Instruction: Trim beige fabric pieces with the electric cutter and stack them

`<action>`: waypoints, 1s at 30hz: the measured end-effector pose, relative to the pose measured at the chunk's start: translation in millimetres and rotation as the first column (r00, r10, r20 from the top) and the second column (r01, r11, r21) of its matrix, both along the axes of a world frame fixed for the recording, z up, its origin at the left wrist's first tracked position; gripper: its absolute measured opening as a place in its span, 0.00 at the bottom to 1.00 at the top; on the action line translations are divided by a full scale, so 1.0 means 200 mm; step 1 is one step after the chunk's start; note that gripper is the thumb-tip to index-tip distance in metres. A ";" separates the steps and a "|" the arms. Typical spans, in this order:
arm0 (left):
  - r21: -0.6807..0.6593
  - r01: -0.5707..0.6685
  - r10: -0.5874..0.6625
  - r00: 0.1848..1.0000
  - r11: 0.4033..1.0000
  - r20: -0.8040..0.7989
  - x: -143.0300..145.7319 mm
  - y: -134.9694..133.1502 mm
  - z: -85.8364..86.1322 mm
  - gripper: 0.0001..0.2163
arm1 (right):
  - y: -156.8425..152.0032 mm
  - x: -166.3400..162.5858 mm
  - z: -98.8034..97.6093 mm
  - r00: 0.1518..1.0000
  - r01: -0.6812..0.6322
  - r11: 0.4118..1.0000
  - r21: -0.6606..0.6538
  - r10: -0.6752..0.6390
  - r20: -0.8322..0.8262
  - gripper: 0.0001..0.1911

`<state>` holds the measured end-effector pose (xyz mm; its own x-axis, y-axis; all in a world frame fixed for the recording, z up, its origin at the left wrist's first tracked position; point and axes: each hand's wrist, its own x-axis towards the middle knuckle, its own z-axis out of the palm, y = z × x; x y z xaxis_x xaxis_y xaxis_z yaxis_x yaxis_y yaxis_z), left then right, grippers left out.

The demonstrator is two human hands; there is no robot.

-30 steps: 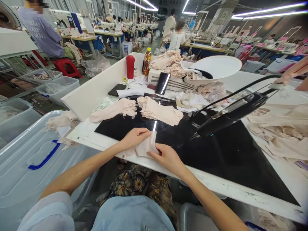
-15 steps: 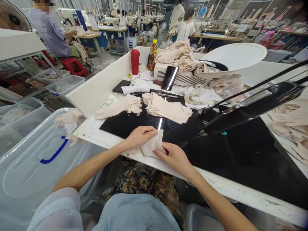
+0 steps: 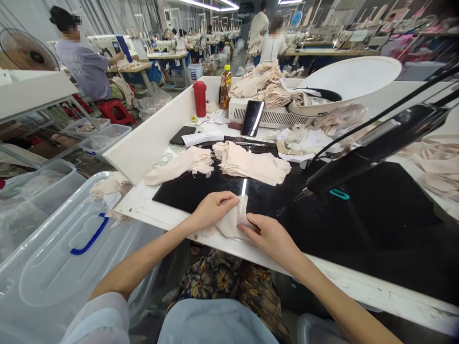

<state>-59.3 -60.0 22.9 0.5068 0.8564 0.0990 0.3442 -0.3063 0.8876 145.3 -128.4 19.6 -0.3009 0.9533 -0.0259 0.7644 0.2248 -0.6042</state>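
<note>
A small beige fabric piece (image 3: 231,223) lies at the front edge of the table, partly over the black mat (image 3: 358,239). My left hand (image 3: 217,208) grips its upper left side, thumb and fingers pinched together. On its right side, my right hand (image 3: 267,231) pinches the cloth between thumb and fingers. Just beyond my hands rest two stacks of cut beige fabric, a left stack (image 3: 181,167) and a right stack (image 3: 253,165). The fabric's underside is hidden.
A black lamp arm (image 3: 376,148) slants in from the right, above a teal clip (image 3: 339,194). Behind stand a phone (image 3: 252,118), a red cup (image 3: 200,98) and a bottle (image 3: 225,87). A lidded plastic bin (image 3: 53,286) is at left. Several people sit or stand farther back.
The view has tilted up and shifted slightly. Both hands keep hold of the fabric with almost the same grip. The teal clip shows more fully beside the lamp arm.
</note>
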 end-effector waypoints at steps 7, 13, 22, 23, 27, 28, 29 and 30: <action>0.087 0.009 -0.006 0.999 0.996 -0.043 0.06 0.03 0.00 0.16 | 0.00 0.03 0.00 0.992 0.087 0.992 0.096 -0.095 0.087 0.18; 0.097 0.010 -0.002 0.997 0.995 -0.080 0.05 0.04 -0.02 0.12 | -0.02 0.04 0.02 0.979 0.109 0.988 0.107 -0.125 0.158 0.18; 0.111 -0.010 0.023 0.992 0.994 -0.121 0.06 0.03 -0.02 0.12 | -0.02 0.04 -0.01 0.976 0.089 0.984 0.153 -0.117 0.186 0.16; 0.119 -0.019 0.034 0.992 0.993 -0.125 0.06 0.02 -0.02 0.12 | -0.02 0.04 0.00 0.977 0.084 0.982 0.167 -0.114 0.180 0.14; 0.207 -0.097 0.121 0.987 0.974 -0.107 0.06 -0.02 0.04 0.14 | -0.01 0.08 0.07 0.988 0.074 0.958 0.277 -0.108 0.109 0.06; 0.244 -0.118 0.142 0.986 0.963 -0.085 0.05 -0.05 0.07 0.15 | -0.03 0.11 0.11 0.991 0.089 0.939 0.332 -0.117 0.067 0.10; 0.282 -0.131 0.153 0.986 0.950 -0.059 0.05 -0.09 0.11 0.14 | -0.06 0.13 0.16 0.994 0.108 0.902 0.417 -0.101 -0.038 0.13; 0.328 -0.162 0.166 0.986 0.931 0.016 0.04 -0.14 0.15 0.12 | -0.10 0.16 0.20 0.987 0.152 0.855 0.496 -0.100 -0.129 0.13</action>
<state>-52.2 -87.1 53.3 0.3645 0.8491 0.3824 0.4240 -0.5170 0.7436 176.7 -148.5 59.8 -0.1539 0.8584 0.4894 0.7516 0.4232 -0.5059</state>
